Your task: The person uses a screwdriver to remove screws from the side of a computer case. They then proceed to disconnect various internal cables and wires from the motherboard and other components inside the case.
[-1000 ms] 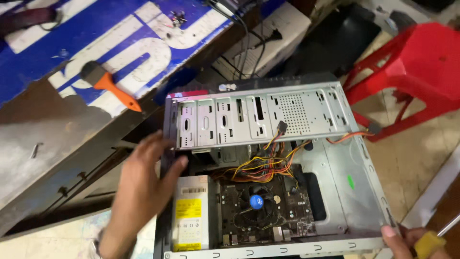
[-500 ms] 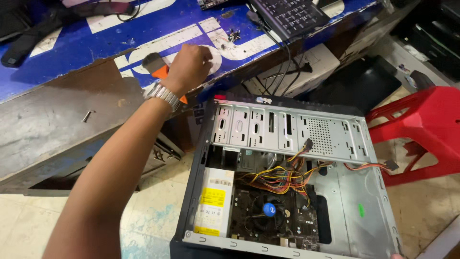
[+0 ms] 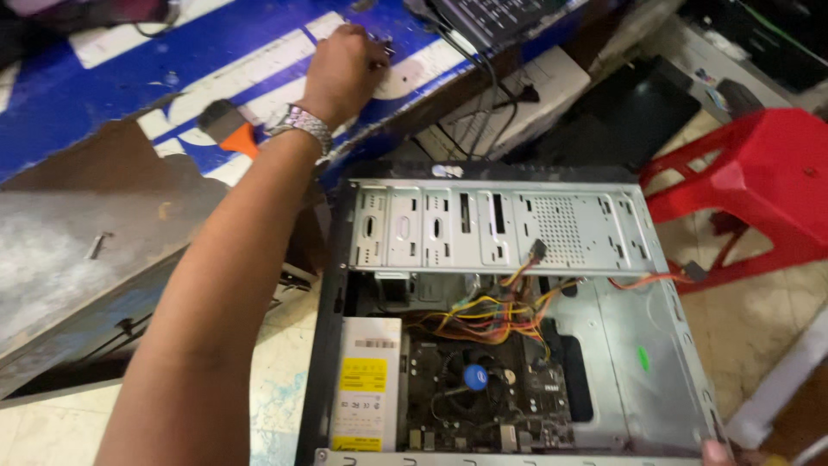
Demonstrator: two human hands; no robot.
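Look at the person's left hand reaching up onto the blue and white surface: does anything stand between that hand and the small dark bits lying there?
Nothing visible does. The left hand already rests on the blue and white surface, its fingertips at the small dark bits. The orange-handled brush lies beside the wrist, out of the way.

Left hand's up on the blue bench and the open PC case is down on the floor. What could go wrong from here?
Two risks, as I judge them. The left hand is at small dark bits, perhaps screws, on the blue bench; one dropped might land in the open computer case on the bare motherboard. The loose orange and yellow wires trail across the case and over its side, so a returning arm could snag them. The right hand barely shows at the case corner.
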